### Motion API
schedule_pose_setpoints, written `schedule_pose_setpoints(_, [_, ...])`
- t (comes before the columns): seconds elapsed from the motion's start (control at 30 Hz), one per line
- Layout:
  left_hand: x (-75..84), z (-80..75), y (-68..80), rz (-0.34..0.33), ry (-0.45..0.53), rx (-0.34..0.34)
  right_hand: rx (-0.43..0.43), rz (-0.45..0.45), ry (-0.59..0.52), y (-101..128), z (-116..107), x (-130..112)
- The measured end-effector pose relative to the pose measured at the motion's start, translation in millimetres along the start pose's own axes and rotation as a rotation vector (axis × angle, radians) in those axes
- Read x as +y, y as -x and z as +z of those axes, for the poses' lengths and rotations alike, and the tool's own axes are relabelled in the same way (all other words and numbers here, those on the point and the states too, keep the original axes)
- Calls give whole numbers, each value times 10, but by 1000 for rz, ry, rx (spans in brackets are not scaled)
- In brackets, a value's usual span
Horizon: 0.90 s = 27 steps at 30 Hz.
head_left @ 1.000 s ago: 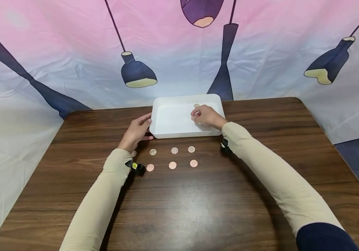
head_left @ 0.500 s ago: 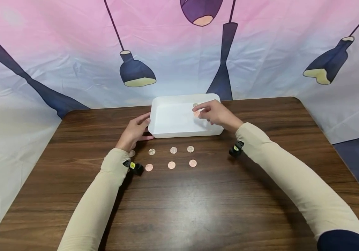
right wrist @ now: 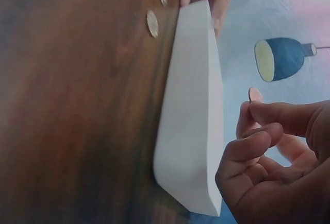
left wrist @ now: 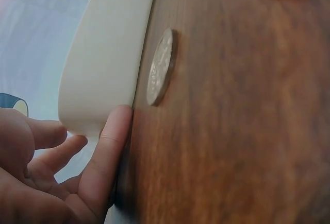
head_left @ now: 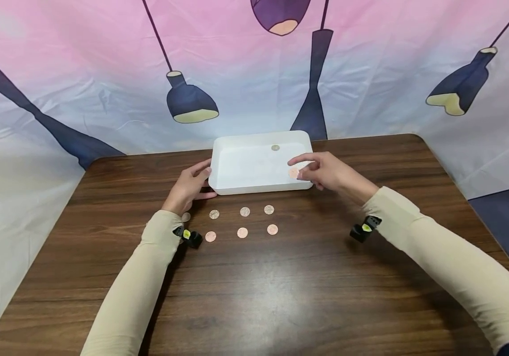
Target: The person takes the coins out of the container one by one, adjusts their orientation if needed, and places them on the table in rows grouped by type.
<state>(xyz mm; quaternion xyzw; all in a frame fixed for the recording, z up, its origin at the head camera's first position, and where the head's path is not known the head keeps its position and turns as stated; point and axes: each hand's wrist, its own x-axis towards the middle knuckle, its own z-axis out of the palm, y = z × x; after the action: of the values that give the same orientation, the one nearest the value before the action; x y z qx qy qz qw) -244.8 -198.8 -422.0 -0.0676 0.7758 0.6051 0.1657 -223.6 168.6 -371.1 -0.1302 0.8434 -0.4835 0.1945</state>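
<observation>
A white tray [head_left: 241, 165] stands at the far middle of the wooden table [head_left: 281, 287]. My right hand [head_left: 302, 169] hovers over the tray's front right corner and pinches a copper coin [head_left: 293, 172] between thumb and forefinger; the right wrist view shows that coin [right wrist: 254, 94] held upright above the tray [right wrist: 193, 116]. A silver coin [head_left: 275, 147] lies inside the tray near its back wall. My left hand [head_left: 201, 181] rests against the tray's left front corner, thumb [left wrist: 111, 152] on the tray wall [left wrist: 103, 54]. Several coins lie in two rows before the tray, such as a copper one [head_left: 272, 229].
The coin rows span from a coin [head_left: 186, 216] partly under my left wrist to a silver coin [head_left: 269, 209]. A coin [left wrist: 161, 74] lies close to the tray wall. A printed lamp-pattern cloth [head_left: 103, 74] hangs behind and beside the table.
My right hand lifted a copper coin out of the tray and drew it right and toward the tray's front edge. The left hand stayed on the tray corner.
</observation>
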Motion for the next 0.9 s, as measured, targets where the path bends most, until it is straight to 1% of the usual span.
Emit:
schedule_pose_setpoints(0.17, [1,9,4,1,0,-10,-14,3,-24,192,36,90])
schedule_pose_setpoints(0.3, [13,5,16,2,-3,-14,-18,30,-50,327,90,151])
schedule_pose_setpoints(0.43, [22,1,14,-4,-13,-15,-54,50,-85,417,138,207])
schedule_pose_setpoints(0.57, [28,0,17,-16,-13,-18,-85,46,-88,463,184,271])
schedule_pose_setpoints(0.73, [37,0,27,-19,-10,-23,-104,29,-70,488,256,344])
schedule_pose_setpoints(0.9, [44,6,26,-21,-10,-27,-136,-18,-13,483,336,404])
